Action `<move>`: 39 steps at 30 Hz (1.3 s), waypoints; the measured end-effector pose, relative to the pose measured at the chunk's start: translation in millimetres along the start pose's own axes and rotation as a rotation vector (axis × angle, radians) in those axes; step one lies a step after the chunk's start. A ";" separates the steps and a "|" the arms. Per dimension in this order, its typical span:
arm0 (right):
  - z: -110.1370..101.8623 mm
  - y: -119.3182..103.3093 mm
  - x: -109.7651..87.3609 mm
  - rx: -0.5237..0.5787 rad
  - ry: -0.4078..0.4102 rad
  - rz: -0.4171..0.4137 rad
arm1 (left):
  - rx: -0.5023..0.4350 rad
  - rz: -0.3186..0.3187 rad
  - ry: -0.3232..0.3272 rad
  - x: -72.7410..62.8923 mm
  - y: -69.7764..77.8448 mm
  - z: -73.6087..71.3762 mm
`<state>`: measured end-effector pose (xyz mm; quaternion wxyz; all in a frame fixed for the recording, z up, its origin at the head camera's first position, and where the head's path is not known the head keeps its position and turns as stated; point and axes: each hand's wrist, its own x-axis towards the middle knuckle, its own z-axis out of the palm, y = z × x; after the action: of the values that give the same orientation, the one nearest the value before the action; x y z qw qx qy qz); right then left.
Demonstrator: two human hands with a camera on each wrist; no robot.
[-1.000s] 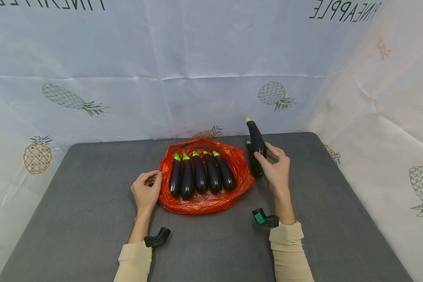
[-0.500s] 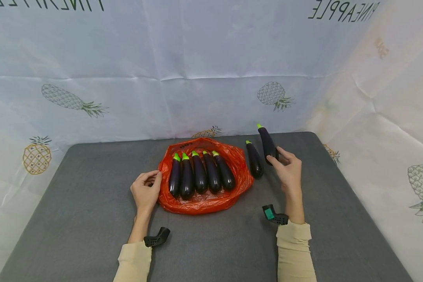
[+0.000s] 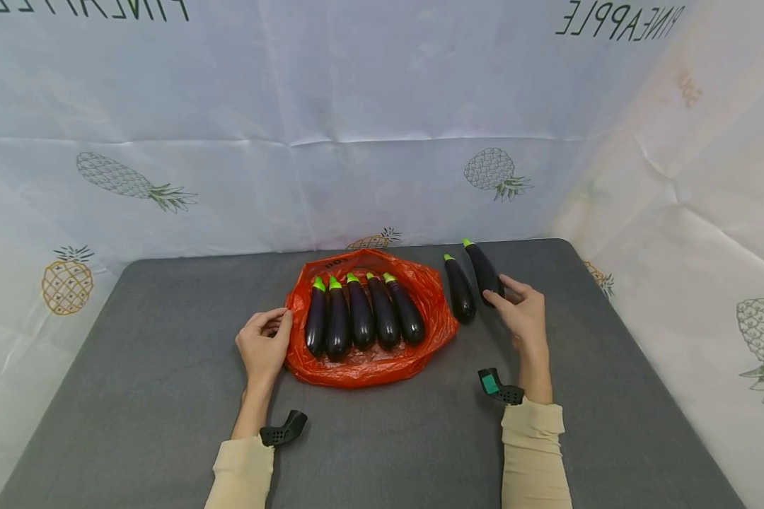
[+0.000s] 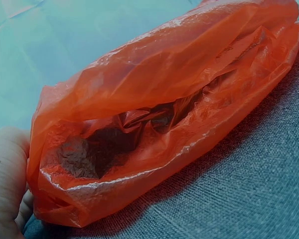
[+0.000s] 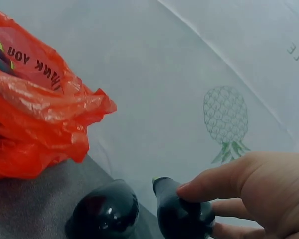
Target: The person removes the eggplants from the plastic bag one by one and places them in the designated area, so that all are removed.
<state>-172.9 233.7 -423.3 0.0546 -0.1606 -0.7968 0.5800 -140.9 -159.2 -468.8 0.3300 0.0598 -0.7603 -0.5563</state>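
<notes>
My right hand (image 3: pixel 523 311) grips the thick end of a dark purple eggplant (image 3: pixel 482 272), low over the table to the right of the bag. In the right wrist view, the thumb lies on one side of this eggplant (image 5: pixel 179 214) and fingers show on the other. A second eggplant (image 3: pixel 460 290) lies between it and the red plastic bag (image 3: pixel 369 375). Inside the opened bag, several eggplants (image 3: pixel 361 314) lie in a row, green stems away from me. My left hand (image 3: pixel 264 346) pinches the bag's left edge; its fingertips are partly hidden by the plastic.
The grey tabletop (image 3: pixel 382 452) spreads around the bag. Behind its far edge hangs a white cloth (image 3: pixel 369 92) with printed pineapples, continuing along the right side. Black wrist cameras (image 3: pixel 284 428) jut inward from both forearms.
My right hand has carried its eggplant to the right, away from the other loose one, then lowered it toward the table. The left hand and the bag have stayed in place.
</notes>
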 end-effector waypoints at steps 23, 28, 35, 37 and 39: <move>-2.2 14.1 7.0 -0.125 -0.077 0.080 | 0.035 -0.006 0.011 1.1 -28.3 3.5; -1.7 15.2 7.7 -0.154 -0.096 0.091 | 0.016 -0.005 0.005 0.4 -7.0 1.7; 0.7 14.6 6.9 -0.192 -0.108 0.083 | 0.015 -0.005 0.001 0.3 1.0 0.2; 1.2 14.9 7.1 -0.203 -0.108 0.078 | 0.014 -0.003 0.000 0.4 0.3 0.3; 1.3 15.2 7.5 -0.211 -0.112 0.077 | 0.012 -0.003 0.000 0.4 -0.5 0.3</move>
<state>-177.4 239.2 -438.8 -0.0296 -0.1632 -0.8484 0.5027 -141.6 -159.3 -469.1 0.3291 0.0628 -0.7634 -0.5523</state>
